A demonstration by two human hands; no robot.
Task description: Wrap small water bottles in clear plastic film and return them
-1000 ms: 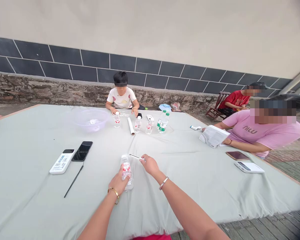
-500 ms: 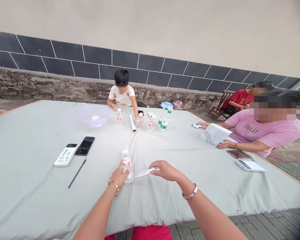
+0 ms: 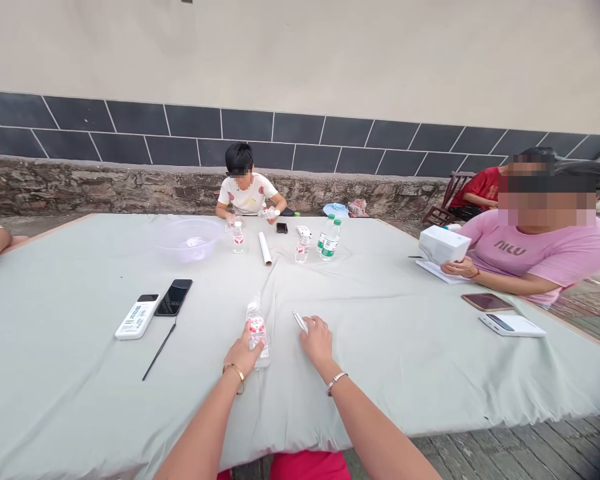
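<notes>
My left hand (image 3: pixel 246 352) is wrapped around a small clear plastic bottle (image 3: pixel 258 328) with a red-and-white label, held close to upright on the cloth. Something translucent shows at the bottle's top; I cannot make out whether it is capped. To the right of the bottle, apart from it, my right hand (image 3: pixel 317 339) is closed on a slim white tool (image 3: pixel 300 321). Its tip points forward and left, low over the table. The fingers hide the rest of it, so its exact kind is unclear.
On the cloth-covered table (image 3: pixel 80 267) lie a white device (image 3: pixel 137 317), a black phone (image 3: pixel 174 297), a white roll (image 3: pixel 265 249) and a purple basin (image 3: pixel 190 243). Bottles (image 3: pixel 331 241) with green caps stand farther back. One person sits opposite; another at right holds a white box (image 3: pixel 444 245).
My right hand has turned, so the slim tool now points forward, away from the bottle's base. Across the table, a person has lifted a bottle. The person at right has raised the white box.
</notes>
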